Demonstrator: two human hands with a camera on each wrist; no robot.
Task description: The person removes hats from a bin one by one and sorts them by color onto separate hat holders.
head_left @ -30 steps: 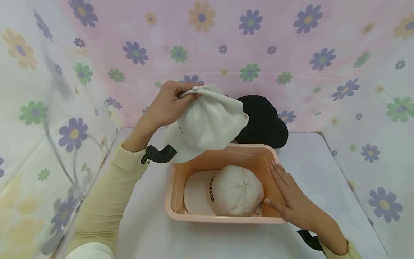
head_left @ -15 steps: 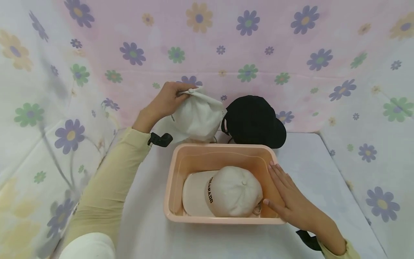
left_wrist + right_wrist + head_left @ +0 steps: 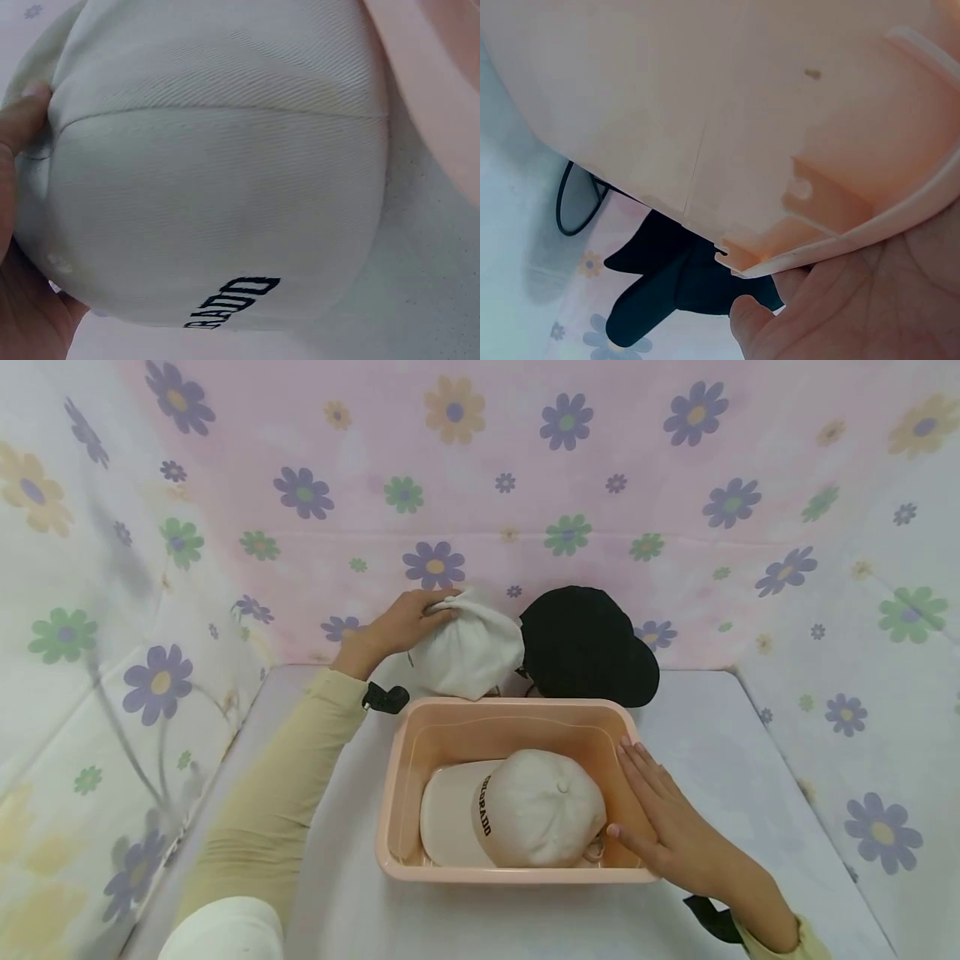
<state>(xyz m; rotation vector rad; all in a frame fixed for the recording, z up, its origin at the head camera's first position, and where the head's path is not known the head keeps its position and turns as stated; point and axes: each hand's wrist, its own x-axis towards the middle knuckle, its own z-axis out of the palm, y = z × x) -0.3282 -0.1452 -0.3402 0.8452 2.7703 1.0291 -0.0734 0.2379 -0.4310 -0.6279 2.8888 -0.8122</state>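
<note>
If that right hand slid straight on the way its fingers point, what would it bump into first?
The right hand lies flat on the pink tub's right rim, fingers pointing toward the back. Going on, it would probably meet the black cap behind the tub first, though depth is uncertain.

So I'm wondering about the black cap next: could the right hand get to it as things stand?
Probably yes: the right hand lies flat on the pink tub's right rim, holding nothing, and the black cap sits uncovered behind the tub, with only the rim to reach over.
</note>
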